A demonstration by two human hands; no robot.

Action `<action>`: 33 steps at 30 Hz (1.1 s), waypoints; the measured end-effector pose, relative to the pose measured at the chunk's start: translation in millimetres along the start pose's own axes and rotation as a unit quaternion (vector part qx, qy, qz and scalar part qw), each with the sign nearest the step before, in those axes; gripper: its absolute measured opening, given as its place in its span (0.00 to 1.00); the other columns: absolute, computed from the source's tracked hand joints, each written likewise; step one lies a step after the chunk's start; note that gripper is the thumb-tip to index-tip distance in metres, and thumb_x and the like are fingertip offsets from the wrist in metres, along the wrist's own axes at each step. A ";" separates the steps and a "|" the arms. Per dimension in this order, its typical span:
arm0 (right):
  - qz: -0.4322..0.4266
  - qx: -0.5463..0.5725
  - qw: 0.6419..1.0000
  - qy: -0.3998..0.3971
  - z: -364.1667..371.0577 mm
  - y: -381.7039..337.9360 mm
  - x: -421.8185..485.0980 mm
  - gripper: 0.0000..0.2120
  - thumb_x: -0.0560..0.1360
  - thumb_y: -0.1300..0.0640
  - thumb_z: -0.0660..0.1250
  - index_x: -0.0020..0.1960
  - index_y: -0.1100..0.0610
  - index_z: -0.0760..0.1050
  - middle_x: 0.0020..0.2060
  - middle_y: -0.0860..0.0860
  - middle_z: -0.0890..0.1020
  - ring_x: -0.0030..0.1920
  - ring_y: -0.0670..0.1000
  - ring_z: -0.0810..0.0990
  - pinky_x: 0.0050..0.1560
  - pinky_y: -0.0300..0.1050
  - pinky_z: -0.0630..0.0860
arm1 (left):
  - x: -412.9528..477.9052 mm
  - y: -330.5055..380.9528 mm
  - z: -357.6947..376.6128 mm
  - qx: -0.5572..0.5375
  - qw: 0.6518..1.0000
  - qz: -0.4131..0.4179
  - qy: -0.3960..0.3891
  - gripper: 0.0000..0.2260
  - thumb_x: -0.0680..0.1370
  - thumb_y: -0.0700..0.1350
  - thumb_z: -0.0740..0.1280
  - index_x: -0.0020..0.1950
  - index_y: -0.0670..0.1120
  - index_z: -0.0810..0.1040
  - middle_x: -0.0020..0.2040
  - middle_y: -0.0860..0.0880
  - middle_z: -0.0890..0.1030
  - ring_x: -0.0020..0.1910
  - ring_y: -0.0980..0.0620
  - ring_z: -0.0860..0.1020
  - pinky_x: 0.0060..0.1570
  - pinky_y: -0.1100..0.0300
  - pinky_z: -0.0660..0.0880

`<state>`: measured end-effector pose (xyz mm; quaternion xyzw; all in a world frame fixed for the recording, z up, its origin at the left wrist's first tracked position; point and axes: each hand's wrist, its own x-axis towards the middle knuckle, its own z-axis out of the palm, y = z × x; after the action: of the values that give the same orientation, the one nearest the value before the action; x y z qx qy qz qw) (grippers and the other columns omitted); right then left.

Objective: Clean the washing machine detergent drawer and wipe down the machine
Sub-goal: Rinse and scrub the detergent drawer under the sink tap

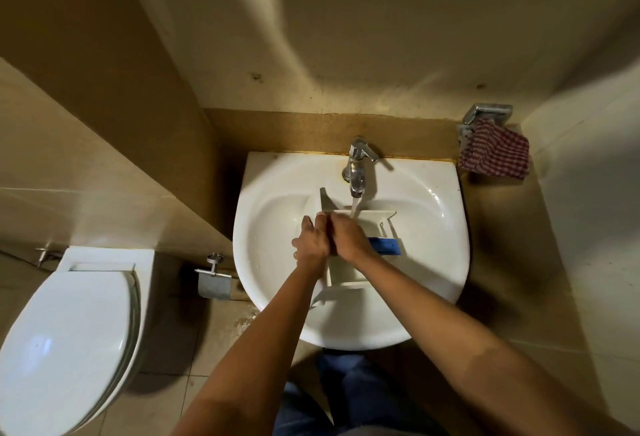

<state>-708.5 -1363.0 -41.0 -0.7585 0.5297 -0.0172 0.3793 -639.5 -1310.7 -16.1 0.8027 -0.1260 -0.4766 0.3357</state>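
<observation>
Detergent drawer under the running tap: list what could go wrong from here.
The detergent drawer reaches toward the front rim of the sink; water could run along it onto the floor, where a wet patch already shows. Wet plastic may slip from the left hand holding it.

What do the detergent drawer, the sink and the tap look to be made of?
The detergent drawer looks like moulded plastic: thin, matte white walls, with a blue insert that is probably plastic too. The sink is probably glazed ceramic: thick, glossy white, with bright highlights. The tap is metal with a chrome-like finish, showing mirror-like reflections.
</observation>
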 end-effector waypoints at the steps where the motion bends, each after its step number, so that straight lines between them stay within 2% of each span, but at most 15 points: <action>1: -0.030 -0.076 0.996 -0.038 -2.5 3.4 -3.5 0.07 0.77 0.56 0.60 0.51 0.56 0.75 0.49 0.55 0.81 0.49 0.56 0.80 0.50 0.48 0.75 | 0.5 -0.5 0.4 0.001 1.000 -0.003 0.000 0.30 0.71 0.69 0.48 0.59 0.50 0.71 0.60 0.36 0.74 0.58 0.35 0.72 0.63 0.40 0.69; 4: -0.008 -0.121 0.980 -0.157 -19.5 14.0 -6.7 0.16 0.80 0.47 0.55 0.59 0.53 0.76 0.56 0.57 0.80 0.57 0.60 0.78 0.54 0.50 0.72 | -1.1 -0.7 -0.3 0.007 1.000 0.007 0.000 0.25 0.78 0.65 0.51 0.62 0.48 0.70 0.62 0.36 0.73 0.59 0.34 0.71 0.64 0.41 0.67; 6: 0.064 -0.162 0.971 -0.165 -33.5 26.5 -2.5 0.24 0.81 0.44 0.47 0.63 0.56 0.75 0.61 0.58 0.77 0.60 0.61 0.75 0.57 0.50 0.69 | -0.7 -0.7 -1.0 0.014 1.000 0.018 0.004 0.25 0.80 0.64 0.51 0.68 0.49 0.68 0.67 0.37 0.71 0.63 0.34 0.70 0.66 0.42 0.66; 8: 0.128 -0.205 0.960 -0.140 -46.2 43.7 3.1 0.23 0.81 0.50 0.47 0.63 0.60 0.74 0.62 0.60 0.76 0.62 0.61 0.74 0.59 0.49 0.69 | 0.1 -1.3 -0.5 0.010 1.000 0.020 0.007 0.27 0.80 0.63 0.52 0.73 0.48 0.65 0.71 0.38 0.68 0.67 0.34 0.68 0.68 0.44 0.63; 10: 0.159 -0.215 0.950 -0.163 -46.9 50.9 10.0 0.20 0.81 0.56 0.49 0.65 0.62 0.72 0.64 0.61 0.74 0.63 0.61 0.73 0.61 0.48 0.68 | 1.4 -2.2 0.7 0.004 1.000 0.016 0.010 0.27 0.80 0.63 0.52 0.74 0.49 0.63 0.72 0.39 0.66 0.69 0.35 0.66 0.69 0.44 0.62; 12: 0.167 -0.173 0.951 -0.196 -39.4 36.9 12.4 0.22 0.81 0.51 0.51 0.68 0.60 0.70 0.67 0.60 0.72 0.66 0.61 0.71 0.64 0.50 0.67 | 2.8 -3.3 1.8 0.005 1.000 0.016 0.009 0.28 0.80 0.64 0.52 0.75 0.50 0.63 0.72 0.39 0.66 0.68 0.35 0.67 0.69 0.43 0.62; 15: 0.109 -0.093 0.968 -0.205 -24.0 0.4 7.1 0.22 0.79 0.46 0.54 0.66 0.58 0.72 0.64 0.58 0.74 0.63 0.59 0.73 0.61 0.48 0.68 | 4.4 -3.0 2.5 -0.001 1.000 0.016 0.010 0.28 0.78 0.65 0.52 0.72 0.50 0.67 0.69 0.37 0.70 0.64 0.35 0.70 0.68 0.42 0.65; 18: 0.032 -0.028 0.985 -0.168 -20.2 2.1 -3.7 0.12 0.78 0.49 0.58 0.47 0.56 0.76 0.50 0.58 0.81 0.50 0.57 0.78 0.51 0.48 0.72 | 4.5 -2.1 1.7 -0.007 1.000 0.012 0.011 0.26 0.79 0.62 0.53 0.72 0.50 0.66 0.69 0.36 0.70 0.65 0.35 0.70 0.69 0.44 0.65; 22: 0.083 -0.080 0.983 -0.143 -41.4 51.2 3.6 0.18 0.80 0.52 0.55 0.35 0.57 0.69 0.44 0.63 0.78 0.52 0.61 0.78 0.45 0.47 0.67 | 5.5 -4.2 2.1 -0.002 1.000 0.021 0.012 0.27 0.81 0.62 0.53 0.74 0.48 0.64 0.72 0.39 0.67 0.69 0.35 0.67 0.69 0.46 0.62; 23: 0.113 -0.106 0.976 -0.154 -46.8 55.6 6.7 0.18 0.80 0.51 0.53 0.37 0.58 0.70 0.45 0.63 0.76 0.55 0.61 0.77 0.46 0.46 0.66 | 5.8 -4.7 1.8 -0.003 1.000 0.020 0.012 0.27 0.80 0.63 0.53 0.74 0.49 0.64 0.72 0.39 0.67 0.69 0.35 0.67 0.69 0.45 0.62; 25: 0.148 -0.152 0.962 -0.174 -48.3 52.3 17.2 0.16 0.80 0.51 0.54 0.54 0.61 0.75 0.54 0.63 0.77 0.60 0.61 0.74 0.52 0.46 0.68 | 6.8 -5.8 2.5 -0.005 1.000 0.017 0.012 0.29 0.79 0.65 0.53 0.76 0.51 0.62 0.73 0.40 0.66 0.70 0.36 0.66 0.70 0.43 0.62; 27: 0.145 -0.148 0.960 -0.187 -41.3 31.4 23.4 0.18 0.78 0.54 0.57 0.64 0.61 0.72 0.62 0.61 0.76 0.60 0.60 0.75 0.54 0.46 0.69 | 6.6 -6.2 3.5 -0.002 1.000 0.019 0.012 0.29 0.79 0.66 0.52 0.75 0.52 0.63 0.72 0.40 0.67 0.69 0.35 0.67 0.70 0.42 0.62; 30: 0.028 -0.004 0.978 -0.207 -29.3 -5.5 11.4 0.11 0.78 0.59 0.58 0.57 0.59 0.75 0.56 0.59 0.79 0.53 0.55 0.77 0.56 0.52 0.72 | 5.3 -5.1 3.8 -0.005 1.000 0.010 0.014 0.35 0.70 0.72 0.49 0.68 0.52 0.70 0.65 0.38 0.73 0.61 0.35 0.72 0.66 0.40 0.68; 31: 0.001 0.026 0.979 -0.204 -27.9 -9.0 7.5 0.09 0.78 0.60 0.59 0.53 0.58 0.76 0.52 0.58 0.80 0.51 0.54 0.77 0.55 0.50 0.73 | 5.4 -4.7 3.3 -0.008 1.000 0.005 0.015 0.36 0.68 0.72 0.49 0.67 0.52 0.70 0.64 0.38 0.74 0.60 0.36 0.72 0.65 0.41 0.68; 33: 0.014 0.016 0.978 -0.209 -36.9 -5.5 7.5 0.11 0.79 0.58 0.58 0.57 0.59 0.75 0.57 0.58 0.79 0.53 0.54 0.76 0.50 0.43 0.68 | 2.9 -3.0 1.5 -0.014 1.000 0.009 0.012 0.34 0.73 0.70 0.51 0.72 0.51 0.68 0.67 0.38 0.72 0.63 0.36 0.71 0.68 0.43 0.66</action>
<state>-716.7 -1388.8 -14.2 -0.7319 0.4489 0.1384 0.4936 -639.6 -1310.7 -20.5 0.8022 -0.1229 -0.4659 0.3524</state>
